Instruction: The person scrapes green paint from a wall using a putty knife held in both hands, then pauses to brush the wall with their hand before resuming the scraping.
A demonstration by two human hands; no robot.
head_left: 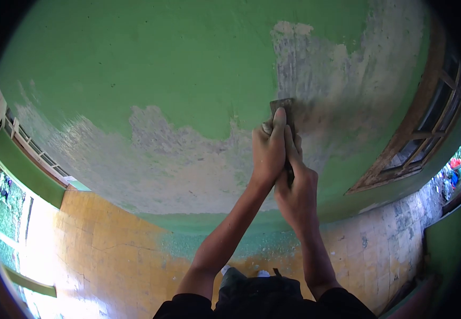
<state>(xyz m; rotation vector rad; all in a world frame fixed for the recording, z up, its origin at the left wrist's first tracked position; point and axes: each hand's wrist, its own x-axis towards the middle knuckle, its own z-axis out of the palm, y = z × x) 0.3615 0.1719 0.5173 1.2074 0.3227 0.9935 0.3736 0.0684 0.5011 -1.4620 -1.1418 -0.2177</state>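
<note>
Both of my hands grip a scraper (282, 102), its flat dark blade pointing up against the wall. My left hand (268, 154) is closed near the blade, a finger stretched along it. Lower and to the right, my right hand (297, 194) is closed around the handle, which my fingers mostly hide. The blade meets the green painted wall (172, 69) at the edge of a bare greyish patch (315, 69). Another stripped, whitish area (182, 165) spreads across the wall to the left of my hands.
A wooden-framed window (421, 133) is set in the wall at the right. Yellowish floor tiles (119, 250) lie below, with pale green flakes (230, 244) strewn along the wall's foot. Bright openings (15, 212) show at the left, beside a low green wall (34, 173).
</note>
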